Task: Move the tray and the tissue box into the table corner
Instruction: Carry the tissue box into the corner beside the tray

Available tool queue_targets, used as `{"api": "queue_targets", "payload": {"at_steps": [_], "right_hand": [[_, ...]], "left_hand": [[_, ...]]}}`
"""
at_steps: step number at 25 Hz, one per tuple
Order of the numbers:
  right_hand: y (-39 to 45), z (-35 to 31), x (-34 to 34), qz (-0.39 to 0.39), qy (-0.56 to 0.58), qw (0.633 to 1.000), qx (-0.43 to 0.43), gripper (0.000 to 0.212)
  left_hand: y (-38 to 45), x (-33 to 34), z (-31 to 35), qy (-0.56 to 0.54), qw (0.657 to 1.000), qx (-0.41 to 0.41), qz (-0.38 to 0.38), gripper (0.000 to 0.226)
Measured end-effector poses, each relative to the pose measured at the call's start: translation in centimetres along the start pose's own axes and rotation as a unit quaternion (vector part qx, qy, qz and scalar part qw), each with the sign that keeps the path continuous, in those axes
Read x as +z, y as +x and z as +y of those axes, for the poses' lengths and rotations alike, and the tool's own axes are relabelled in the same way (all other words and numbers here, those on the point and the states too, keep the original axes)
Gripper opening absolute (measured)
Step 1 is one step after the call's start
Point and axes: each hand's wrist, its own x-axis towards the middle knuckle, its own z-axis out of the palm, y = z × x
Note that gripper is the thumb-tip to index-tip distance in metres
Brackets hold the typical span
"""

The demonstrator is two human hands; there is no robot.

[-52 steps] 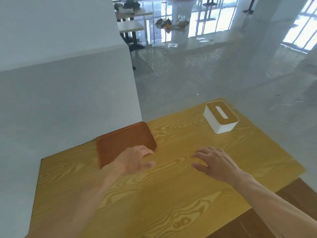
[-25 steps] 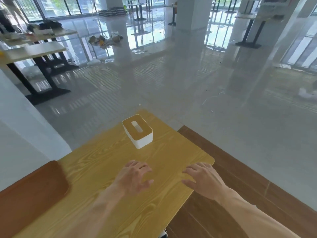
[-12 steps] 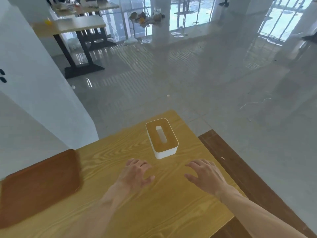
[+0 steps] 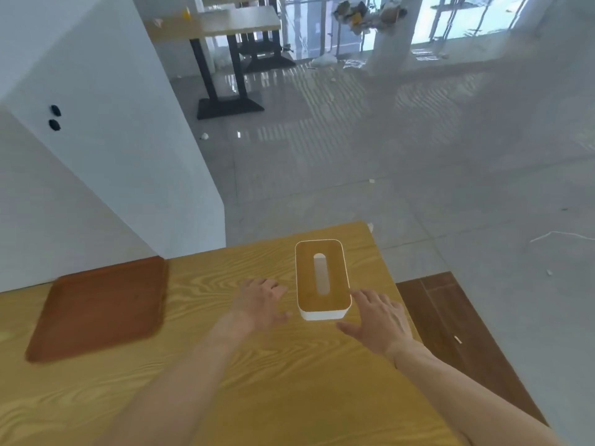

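A white tissue box (image 4: 323, 312) with a wooden lid and a slot stands on the yellow wooden table (image 4: 257, 397), near its far right corner. My left hand (image 4: 261, 303) hovers just left of the box, fingers spread, holding nothing. My right hand (image 4: 378, 321) is just right of the box's near end, also spread and empty. Neither hand clearly touches the box. A flat brown tray (image 4: 99, 307) lies at the left of the table, against the white wall.
A white wall (image 4: 96, 162) borders the table's far left side. The table's right edge drops to a brown wooden bench (image 4: 450, 320) and a grey glossy floor. Other tables (image 4: 219, 24) stand far back.
The view has swung from the tray to the tissue box. Both hands have moved forward from the middle of the table to either side of the box.
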Motion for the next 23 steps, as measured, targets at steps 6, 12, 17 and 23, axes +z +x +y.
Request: {"api": "queue_targets", "payload": {"at_steps": [6,12,17,23], "right_hand": [[3.6,-3.2,0.7,-0.013,0.105,0.987,0.117,0.119],[6.3,-7.6,1.9,-0.050,0.152,0.961,0.224,0.141],[7.6,-9.4,3.5,-0.035,0.156,0.948,0.275,0.143],[8.7,-3.6,2.6,-0.094,0.098,0.989,0.059,0.142]], "left_hand": [[6.8,-4.2,0.5,0.104,0.992,0.065,0.012,0.092],[12.0,-6.4,2.8,0.275,0.942,0.192,-0.014,0.118],[13.9,-6.0,2.8,0.285,0.929,0.230,-0.053,0.136],[11.7,-3.6,1.5,0.180,0.975,0.125,-0.042,0.133]]}}
